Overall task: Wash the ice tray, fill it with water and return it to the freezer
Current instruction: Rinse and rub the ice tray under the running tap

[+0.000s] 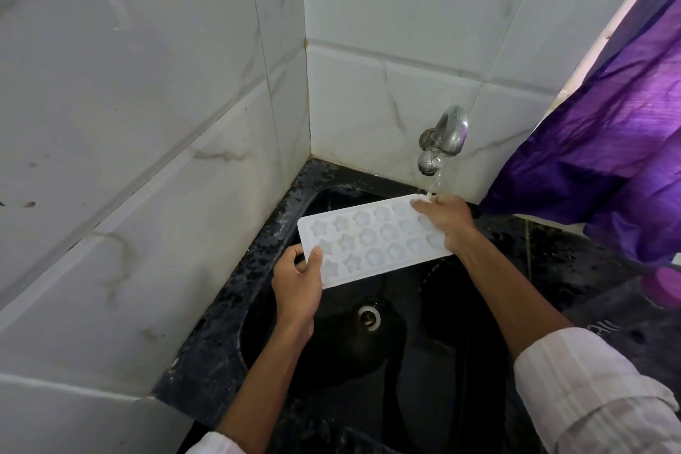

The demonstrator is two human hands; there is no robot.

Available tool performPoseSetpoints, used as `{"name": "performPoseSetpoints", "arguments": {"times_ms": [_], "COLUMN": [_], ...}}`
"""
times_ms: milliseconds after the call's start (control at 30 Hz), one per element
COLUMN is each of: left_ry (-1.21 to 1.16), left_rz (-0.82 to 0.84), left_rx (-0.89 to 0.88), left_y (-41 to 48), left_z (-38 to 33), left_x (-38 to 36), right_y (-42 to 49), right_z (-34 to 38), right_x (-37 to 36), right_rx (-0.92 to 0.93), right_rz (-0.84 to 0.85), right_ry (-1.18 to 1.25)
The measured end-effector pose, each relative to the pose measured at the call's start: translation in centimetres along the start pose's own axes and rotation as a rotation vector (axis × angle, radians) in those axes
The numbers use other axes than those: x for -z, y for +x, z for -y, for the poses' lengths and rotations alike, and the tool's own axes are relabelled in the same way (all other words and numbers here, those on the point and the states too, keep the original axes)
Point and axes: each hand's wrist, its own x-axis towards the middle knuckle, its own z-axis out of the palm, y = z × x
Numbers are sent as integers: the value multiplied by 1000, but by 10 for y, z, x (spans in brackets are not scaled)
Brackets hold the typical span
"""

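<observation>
A black stone sink [236, 306] sits in a corner of white wall tiles [147, 85], beside a purple curtain [608, 158]. Water [436, 181] runs from the silver metal tap [447, 136] onto the white plastic ice tray with star cups [372, 243], held over the sink. The left hand [298, 284] pinches its near corner. The right hand [447, 221] curls its fingers round the far end.

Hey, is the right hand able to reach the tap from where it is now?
Probably yes. The right hand grips the ice tray at its far end, directly under the tap, with only water between them. The left hand holds the near end.
</observation>
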Motion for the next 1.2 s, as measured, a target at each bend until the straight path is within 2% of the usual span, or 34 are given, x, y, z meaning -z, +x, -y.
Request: {"name": "performPoseSetpoints", "arguments": {"times_ms": [133,233,300,367,467,567,767,967,1200], "left_ry": [2,0,-14,-33,-70,-111,-100,-102,-118], "left_rz": [4,-4,-12,-36,-79,-79,-33,-9,-40], "left_rx": [-10,-8,-5,-10,2,40,61,57,41], "left_y": [-3,-5,-5,-4,-1,1,0,-10,-11], "left_z": [1,1,0,-3,-8,-10,-8,-2,-4], "left_x": [-1,-3,-4,-5,-7,-11,-16,-24,-19], "right_y": [2,3,0,-3,-5,-4,0,6,5], "right_z": [2,0,0,4,9,6,-2,-6,6], "right_x": [1,-2,-3,-1,12,22,17,10,9], "right_rx": [-61,-13,17,-7,-74,-94,-57,23,-29], "right_rz": [6,-68,-55,12,198,309,203,-15,84], "right_ry": [-23,-68,-66,-22,102,63,-6,-127,-78]}}
